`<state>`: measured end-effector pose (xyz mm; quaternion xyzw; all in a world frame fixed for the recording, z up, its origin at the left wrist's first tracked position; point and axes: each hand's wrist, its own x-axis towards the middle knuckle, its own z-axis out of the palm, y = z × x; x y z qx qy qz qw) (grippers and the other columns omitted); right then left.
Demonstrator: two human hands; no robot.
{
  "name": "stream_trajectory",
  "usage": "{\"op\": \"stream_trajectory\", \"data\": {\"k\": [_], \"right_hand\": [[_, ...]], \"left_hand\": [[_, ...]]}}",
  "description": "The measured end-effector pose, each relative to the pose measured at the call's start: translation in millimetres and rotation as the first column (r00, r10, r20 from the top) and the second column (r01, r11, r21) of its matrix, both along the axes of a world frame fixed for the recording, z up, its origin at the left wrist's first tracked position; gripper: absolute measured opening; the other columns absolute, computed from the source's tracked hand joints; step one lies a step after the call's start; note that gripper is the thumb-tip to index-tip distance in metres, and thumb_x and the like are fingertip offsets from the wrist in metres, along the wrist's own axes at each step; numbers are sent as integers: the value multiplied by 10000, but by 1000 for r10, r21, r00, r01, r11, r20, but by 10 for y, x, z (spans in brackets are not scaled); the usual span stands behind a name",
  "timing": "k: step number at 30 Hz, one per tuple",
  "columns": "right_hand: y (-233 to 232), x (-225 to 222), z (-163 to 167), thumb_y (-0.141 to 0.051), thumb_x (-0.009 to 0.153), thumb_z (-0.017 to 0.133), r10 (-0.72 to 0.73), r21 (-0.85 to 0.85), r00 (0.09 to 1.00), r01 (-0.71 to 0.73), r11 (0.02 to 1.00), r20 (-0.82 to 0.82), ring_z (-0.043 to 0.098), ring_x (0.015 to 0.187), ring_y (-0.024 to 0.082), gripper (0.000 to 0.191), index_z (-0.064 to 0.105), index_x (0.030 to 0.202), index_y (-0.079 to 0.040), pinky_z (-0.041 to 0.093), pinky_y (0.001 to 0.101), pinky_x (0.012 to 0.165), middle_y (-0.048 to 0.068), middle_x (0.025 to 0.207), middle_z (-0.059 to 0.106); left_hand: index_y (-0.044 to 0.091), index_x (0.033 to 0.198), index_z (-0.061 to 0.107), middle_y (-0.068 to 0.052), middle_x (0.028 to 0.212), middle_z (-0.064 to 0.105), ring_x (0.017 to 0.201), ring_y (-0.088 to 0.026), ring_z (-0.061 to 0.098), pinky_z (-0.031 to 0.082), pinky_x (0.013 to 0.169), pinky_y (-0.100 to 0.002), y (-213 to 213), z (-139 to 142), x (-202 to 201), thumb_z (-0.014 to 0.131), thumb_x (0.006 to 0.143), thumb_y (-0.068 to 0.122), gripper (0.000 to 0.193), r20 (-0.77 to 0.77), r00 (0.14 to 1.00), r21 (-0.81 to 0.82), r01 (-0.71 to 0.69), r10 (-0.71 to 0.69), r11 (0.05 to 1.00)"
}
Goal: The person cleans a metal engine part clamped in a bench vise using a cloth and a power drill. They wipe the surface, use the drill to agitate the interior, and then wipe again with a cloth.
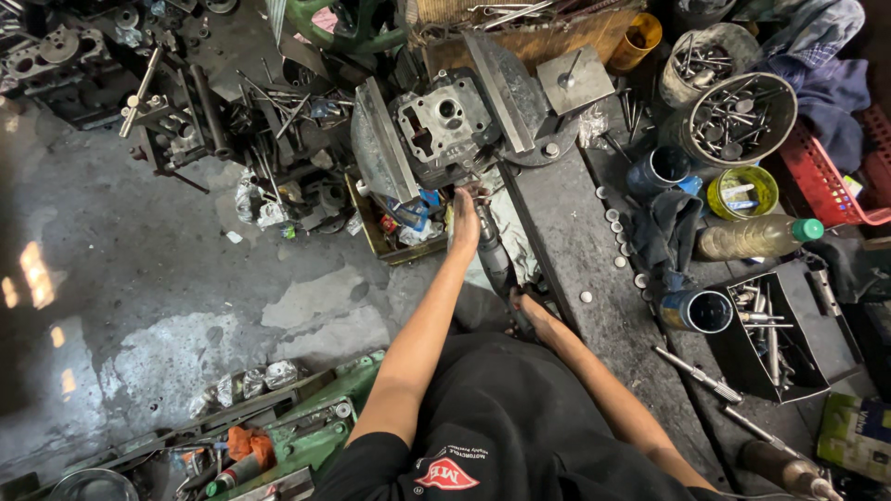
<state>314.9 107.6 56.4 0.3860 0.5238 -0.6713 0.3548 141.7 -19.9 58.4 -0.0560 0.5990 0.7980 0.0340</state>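
While the left hand is steadying the power tool and the right hand is gripping its rear, keeping it square to the clamped cylinder head seems wise.

grey cylinder head, yellow tub, red basket

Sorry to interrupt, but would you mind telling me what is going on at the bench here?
A person is working on a grey metal engine part clamped in a bench vise. The left hand grips the front of a long dark power tool pointed up at the part, while the right hand holds its rear end. Tins of valves and a black box of tools sit on the bench to the right.
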Motion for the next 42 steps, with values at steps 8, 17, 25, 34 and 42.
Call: {"op": "stream_trajectory", "data": {"k": [8, 17, 25, 34, 42], "right_hand": [[-6, -5, -12, -381, 1009, 477, 10, 21, 996, -12, 1000, 85, 563, 496, 281, 364, 593, 817, -94, 514, 405, 480, 118, 709, 585], [3, -7, -17, -476, 980, 519, 3, -16, 998, -2, 1000, 67, 578, 503, 288, 426, 552, 899, -60, 531, 410, 493, 109, 708, 579], [17, -3, -20, -558, 969, 548, 16, -13, 996, -15, 1000, 92, 586, 487, 283, 531, 566, 934, -29, 511, 393, 472, 126, 684, 543], [17, -47, -9, -603, 974, 548, 3, -34, 999, -1, 999, 49, 556, 482, 250, 575, 575, 914, -32, 527, 383, 477, 110, 672, 553], [-1, -43, -30, -605, 965, 566, -2, -14, 998, 3, 1000, 59, 537, 459, 251, 566, 544, 870, -48, 498, 388, 444, 102, 663, 547]], "left_hand": [[59, 1236, 641, -63, 1080, 687, 940, -164, 607, 476, 918, -324, -7, -18, 48, 249, 1077, 616, 699, 7, 1000, -6, 5, -5, 1000], [50, 1241, 645, -73, 1064, 691, 935, -172, 609, 488, 914, -334, 9, -44, 19, 265, 1077, 622, 706, 21, 1000, 102, -2, -1, 995], [49, 1220, 652, -61, 1072, 691, 940, -164, 609, 478, 913, -329, 12, -36, 20, 277, 1075, 621, 699, 18, 1000, 39, -25, 24, 999], [63, 1240, 638, -60, 1060, 697, 926, -156, 605, 487, 903, -325, 20, -12, -29, 264, 1078, 613, 685, 13, 1000, 40, -15, 15, 999], [54, 1223, 658, -68, 1100, 688, 964, -160, 613, 489, 917, -327, -2, -32, -14, 265, 1077, 623, 707, -10, 1000, -17, -18, 18, 1000]]}}
